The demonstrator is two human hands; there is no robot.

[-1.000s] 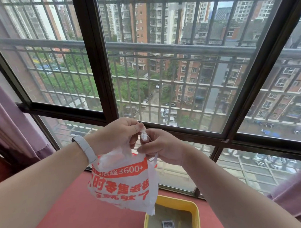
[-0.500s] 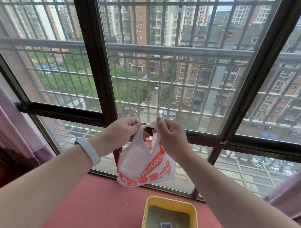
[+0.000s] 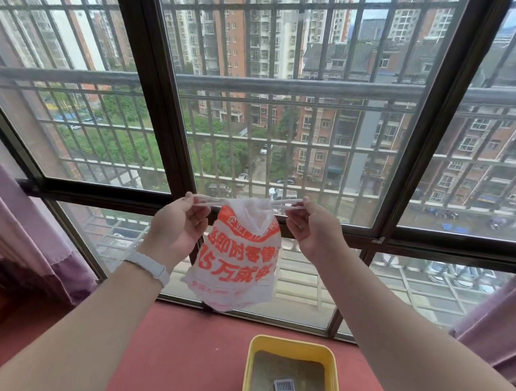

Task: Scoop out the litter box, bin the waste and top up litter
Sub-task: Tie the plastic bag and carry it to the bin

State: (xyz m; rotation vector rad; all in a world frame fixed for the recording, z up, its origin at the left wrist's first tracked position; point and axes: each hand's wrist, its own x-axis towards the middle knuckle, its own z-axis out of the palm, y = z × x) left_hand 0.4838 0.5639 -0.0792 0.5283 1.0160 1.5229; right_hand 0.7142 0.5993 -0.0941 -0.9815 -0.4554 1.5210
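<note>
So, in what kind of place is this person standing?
Probably a high-rise flat's enclosed balcony or bay window: barred window overlooking apartment blocks, purple curtain at the side, yellow litter box on the red floor.

A yellow litter box sits on the red floor.

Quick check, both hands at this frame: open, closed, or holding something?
Left hand: closed, pinching the left handle of the plastic bag.
Right hand: closed, pinching the bag's right handle, pulled out sideways.
</note>
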